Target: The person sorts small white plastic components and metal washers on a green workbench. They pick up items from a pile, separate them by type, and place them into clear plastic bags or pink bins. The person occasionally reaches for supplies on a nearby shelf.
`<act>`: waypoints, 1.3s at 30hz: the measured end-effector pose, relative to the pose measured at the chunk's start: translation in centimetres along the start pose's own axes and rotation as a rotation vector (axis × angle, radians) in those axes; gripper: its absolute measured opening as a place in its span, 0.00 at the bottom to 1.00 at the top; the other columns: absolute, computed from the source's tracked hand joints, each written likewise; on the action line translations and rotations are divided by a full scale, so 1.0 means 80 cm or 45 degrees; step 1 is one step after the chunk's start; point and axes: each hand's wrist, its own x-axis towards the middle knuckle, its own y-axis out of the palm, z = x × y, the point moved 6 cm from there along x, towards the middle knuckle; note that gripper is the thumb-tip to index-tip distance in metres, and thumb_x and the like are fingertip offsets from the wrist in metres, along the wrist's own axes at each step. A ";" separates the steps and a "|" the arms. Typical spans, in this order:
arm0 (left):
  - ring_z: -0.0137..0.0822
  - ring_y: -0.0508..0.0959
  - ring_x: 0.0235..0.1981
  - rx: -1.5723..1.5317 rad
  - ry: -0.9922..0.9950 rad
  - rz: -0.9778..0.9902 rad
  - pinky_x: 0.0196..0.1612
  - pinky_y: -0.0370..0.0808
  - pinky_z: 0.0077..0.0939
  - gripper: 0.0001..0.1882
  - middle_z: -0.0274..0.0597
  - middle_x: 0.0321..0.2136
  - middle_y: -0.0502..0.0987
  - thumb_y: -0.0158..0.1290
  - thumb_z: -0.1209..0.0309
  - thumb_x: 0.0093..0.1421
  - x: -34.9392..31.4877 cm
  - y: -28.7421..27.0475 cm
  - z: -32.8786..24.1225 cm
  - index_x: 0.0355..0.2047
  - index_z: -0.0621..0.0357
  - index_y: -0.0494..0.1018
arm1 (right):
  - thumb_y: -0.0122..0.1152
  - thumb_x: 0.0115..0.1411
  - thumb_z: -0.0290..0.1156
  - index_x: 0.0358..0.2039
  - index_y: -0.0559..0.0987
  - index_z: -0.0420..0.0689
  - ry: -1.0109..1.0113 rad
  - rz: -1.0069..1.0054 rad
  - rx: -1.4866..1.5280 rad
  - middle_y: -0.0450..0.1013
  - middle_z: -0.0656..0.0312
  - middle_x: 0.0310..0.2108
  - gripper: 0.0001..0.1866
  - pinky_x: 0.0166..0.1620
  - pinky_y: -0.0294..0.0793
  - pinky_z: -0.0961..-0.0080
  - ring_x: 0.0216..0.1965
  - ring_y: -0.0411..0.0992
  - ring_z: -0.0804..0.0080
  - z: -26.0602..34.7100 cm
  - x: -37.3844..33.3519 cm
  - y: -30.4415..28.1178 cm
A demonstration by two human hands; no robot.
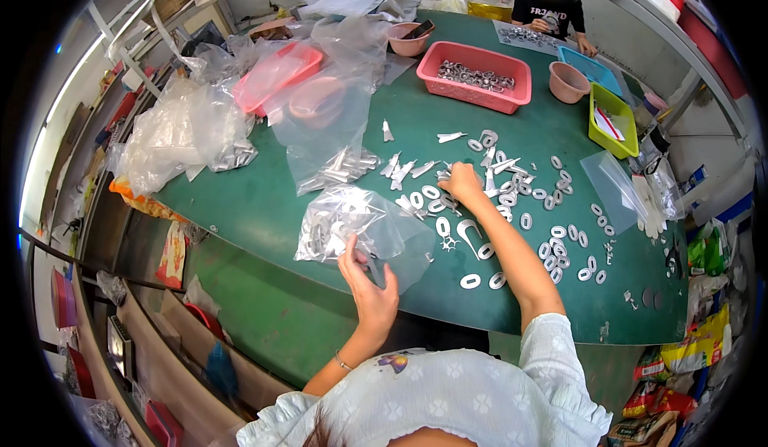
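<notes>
My left hand (370,280) pinches mouth of clear plastic bag (352,227) of metal parts, holding it open at near table (264,199) edge; my right hand (462,183) reaches out, fingers curled over loose oval metal rings (512,199) scattered mid-table; whether it grips any, cannot tell.

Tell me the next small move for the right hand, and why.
Probably close the fingers on a few of the silver metal pieces and carry them to the clear plastic bag. The right hand rests on the loose pile, while the left hand holds the bag's edge, already partly filled.
</notes>
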 end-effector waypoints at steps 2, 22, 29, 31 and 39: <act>0.32 0.60 0.34 -0.006 0.015 0.013 0.39 0.59 0.21 0.36 0.40 0.33 0.57 0.49 0.85 0.42 0.001 0.001 0.001 0.55 0.65 0.52 | 0.67 0.39 0.37 0.26 0.75 0.29 -0.119 -0.042 -0.039 0.73 0.43 0.26 0.21 0.34 0.74 0.65 0.29 0.74 0.52 -0.007 0.008 -0.001; 0.25 0.62 0.31 -0.580 -0.162 0.041 0.36 0.64 0.14 0.29 0.37 0.30 0.59 0.44 0.89 0.49 0.004 0.000 0.016 0.53 0.65 0.55 | 0.71 0.37 0.35 0.29 0.75 0.33 -0.059 -0.099 0.095 0.73 0.44 0.30 0.22 0.38 0.70 0.64 0.36 0.72 0.52 -0.031 -0.035 -0.021; 0.20 0.65 0.26 -0.509 -0.183 0.083 0.32 0.65 0.11 0.22 0.33 0.24 0.63 0.47 0.85 0.54 -0.003 -0.015 0.038 0.50 0.66 0.60 | 0.65 0.44 0.30 0.22 0.74 0.36 0.057 0.260 0.932 0.70 0.59 0.16 0.11 0.15 0.62 0.78 0.13 0.66 0.75 -0.026 -0.049 -0.019; 0.19 0.65 0.25 -0.554 -0.202 0.077 0.31 0.65 0.10 0.22 0.32 0.22 0.63 0.47 0.84 0.54 0.000 -0.015 0.034 0.50 0.66 0.59 | 0.62 0.50 0.30 0.23 0.72 0.40 0.127 0.449 1.322 0.64 0.69 0.12 0.09 0.10 0.48 0.86 0.09 0.56 0.86 0.001 -0.097 -0.038; 0.15 0.60 0.19 -0.722 -0.236 0.070 0.23 0.58 0.09 0.21 0.28 0.17 0.61 0.43 0.83 0.57 0.008 -0.011 0.020 0.52 0.66 0.57 | 0.56 0.56 0.34 0.33 0.71 0.38 0.392 1.633 1.605 0.69 0.61 0.23 0.11 0.11 0.49 0.90 0.09 0.52 0.87 0.102 -0.268 0.019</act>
